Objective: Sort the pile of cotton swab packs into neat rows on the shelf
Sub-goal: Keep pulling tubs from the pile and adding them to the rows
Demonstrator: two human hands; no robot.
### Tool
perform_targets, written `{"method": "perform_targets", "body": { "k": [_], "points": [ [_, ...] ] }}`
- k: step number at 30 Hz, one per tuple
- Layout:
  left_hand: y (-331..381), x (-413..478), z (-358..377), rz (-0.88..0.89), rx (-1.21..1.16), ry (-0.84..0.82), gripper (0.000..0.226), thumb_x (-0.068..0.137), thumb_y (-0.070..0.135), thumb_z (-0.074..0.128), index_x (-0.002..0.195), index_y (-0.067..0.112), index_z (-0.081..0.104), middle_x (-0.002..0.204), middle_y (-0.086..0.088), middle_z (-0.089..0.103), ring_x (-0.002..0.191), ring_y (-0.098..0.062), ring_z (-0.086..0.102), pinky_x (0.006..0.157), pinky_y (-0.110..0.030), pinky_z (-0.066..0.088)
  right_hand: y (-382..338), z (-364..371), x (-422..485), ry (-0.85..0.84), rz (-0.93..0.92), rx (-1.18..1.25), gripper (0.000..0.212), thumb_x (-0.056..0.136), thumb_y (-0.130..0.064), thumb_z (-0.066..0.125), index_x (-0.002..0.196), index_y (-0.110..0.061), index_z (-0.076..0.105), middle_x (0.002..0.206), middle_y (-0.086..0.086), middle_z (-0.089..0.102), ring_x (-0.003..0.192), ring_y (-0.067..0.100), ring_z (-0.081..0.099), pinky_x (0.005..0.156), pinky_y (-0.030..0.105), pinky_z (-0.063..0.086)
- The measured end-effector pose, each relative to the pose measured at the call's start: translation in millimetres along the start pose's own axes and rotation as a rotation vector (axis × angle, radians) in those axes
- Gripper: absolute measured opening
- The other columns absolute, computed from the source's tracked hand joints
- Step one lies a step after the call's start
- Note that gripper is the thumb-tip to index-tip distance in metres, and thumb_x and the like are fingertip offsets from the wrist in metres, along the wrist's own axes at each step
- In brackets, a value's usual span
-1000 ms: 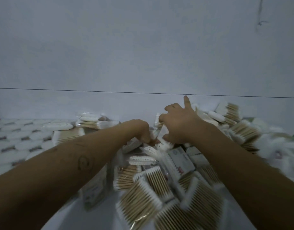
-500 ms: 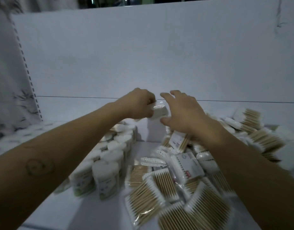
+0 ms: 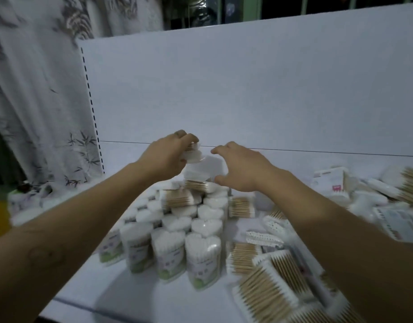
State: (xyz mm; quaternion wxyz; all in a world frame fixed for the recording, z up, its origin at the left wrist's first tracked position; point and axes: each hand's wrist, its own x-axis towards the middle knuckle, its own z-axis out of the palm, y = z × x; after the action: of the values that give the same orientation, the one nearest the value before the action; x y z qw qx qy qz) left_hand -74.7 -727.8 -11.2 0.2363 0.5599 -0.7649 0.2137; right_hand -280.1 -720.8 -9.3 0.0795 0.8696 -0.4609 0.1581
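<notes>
Our left hand [image 3: 165,157] grasps a pack [image 3: 193,156] in its fingers [image 3: 188,137], the stack [image 3: 197,185] lying directly below them, while our right hand [image 3: 245,169] hovers released alongside.

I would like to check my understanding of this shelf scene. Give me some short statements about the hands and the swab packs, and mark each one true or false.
1. The left hand holds a swab pack. True.
2. The right hand lies down in the loose flat packs. False: it is raised, with fingers spread, beside the held pack.
3. The upright heart-shaped packs stand to the left of the loose flat packs. True.
4. The loose flat packs hold swabs with blue sticks. False: the sticks are wood-coloured.
5. The printed curtain hangs on the right side. False: it hangs on the left.
</notes>
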Motion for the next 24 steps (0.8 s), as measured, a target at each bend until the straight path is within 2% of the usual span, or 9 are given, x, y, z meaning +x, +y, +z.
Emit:
{"method": "perform_targets", "body": {
  "k": [2,5,6,10,13,15,18,21,24],
  "points": [
    [-14,2,12,-0.052,-0.039,-0.072,0.049,0.085,0.014,0.064,0.132,0.021,0.049,0.126,-0.002,0.053,0.108,-0.028,0.056,0.086,-0.042,0.049,-8,3,6,-0.015,0.011,-0.001,0.069,0.090,-0.044,0.060,0.149,-0.027,0.028,0.146,0.000,0.035,0.128,0.022,0.043,0.095,0.035,0.039],
    [-30,6,28,-0.117,-0.109,-0.313,0.054,0.088,0.034,0.067,0.135,0.018,0.048,0.129,-0.005,0.053,0.117,-0.025,0.051,0.096,-0.036,0.044,-13,5,10,-0.036,0.062,0.004,0.067,0.090,-0.045,0.060,0.148,-0.028,0.031,0.146,0.000,0.035,0.127,0.022,0.045,0.093,0.034,0.039],
    [-34,6,31,-0.126,-0.119,-0.345,0.055,0.090,0.040,0.064,0.136,0.017,0.047,0.130,-0.006,0.054,0.118,-0.024,0.051,0.097,-0.035,0.043,-12,6,11,-0.041,0.081,-0.008,0.066,0.090,-0.046,0.059,0.147,-0.028,0.032,0.146,0.000,0.035,0.127,0.022,0.045,0.094,0.034,0.039],
    [-41,10,34,-0.099,-0.157,-0.313,0.061,0.091,0.053,0.055,0.139,0.017,0.043,0.136,-0.006,0.051,0.119,-0.023,0.051,0.099,-0.040,0.044,-6,10,11,-0.084,0.171,-0.039,0.062,0.090,-0.046,0.059,0.145,-0.027,0.036,0.146,0.001,0.036,0.130,0.021,0.042,0.099,0.036,0.038],
    [-33,9,33,-0.026,-0.205,-0.282,0.063,0.091,0.054,0.054,0.142,0.020,0.038,0.144,-0.004,0.043,0.121,-0.023,0.051,0.101,-0.040,0.042,4,18,10,-0.119,0.242,-0.067,0.058,0.092,-0.037,0.061,0.144,-0.027,0.038,0.143,0.001,0.040,0.127,0.021,0.044,0.096,0.035,0.040],
    [-26,7,31,0.075,-0.146,-0.234,0.059,0.092,0.051,0.053,0.142,0.022,0.040,0.143,-0.003,0.043,0.119,-0.025,0.052,0.100,-0.036,0.041,12,28,11,-0.187,0.291,-0.099,0.057,0.091,-0.032,0.063,0.142,-0.025,0.041,0.141,0.001,0.043,0.126,0.021,0.043,0.093,0.033,0.038],
    [-14,6,28,0.222,-0.117,-0.163,0.051,0.093,0.047,0.053,0.139,0.025,0.043,0.139,-0.001,0.047,0.119,-0.023,0.050,0.097,-0.035,0.040,27,50,17,-0.339,0.370,-0.161,0.070,0.086,-0.028,0.071,0.145,-0.018,0.037,0.145,0.005,0.042,0.130,0.024,0.042,0.100,0.035,0.039],
    [2,3,26,0.284,-0.137,-0.227,0.050,0.094,0.048,0.050,0.138,0.025,0.044,0.140,0.000,0.047,0.121,-0.022,0.049,0.098,-0.038,0.042,36,73,22,-0.459,0.402,-0.167,0.085,0.078,-0.028,0.078,0.147,-0.012,0.032,0.148,0.010,0.040,0.131,0.028,0.042,0.108,0.040,0.038],
    [13,0,28,0.333,-0.135,-0.269,0.048,0.094,0.051,0.048,0.135,0.026,0.047,0.137,0.000,0.049,0.120,-0.021,0.050,0.096,-0.037,0.042,35,85,24,-0.479,0.387,-0.231,0.069,0.077,-0.032,0.078,0.134,-0.013,0.045,0.130,0.011,0.054,0.115,0.028,0.053,0.095,0.037,0.044]
  ]
}}
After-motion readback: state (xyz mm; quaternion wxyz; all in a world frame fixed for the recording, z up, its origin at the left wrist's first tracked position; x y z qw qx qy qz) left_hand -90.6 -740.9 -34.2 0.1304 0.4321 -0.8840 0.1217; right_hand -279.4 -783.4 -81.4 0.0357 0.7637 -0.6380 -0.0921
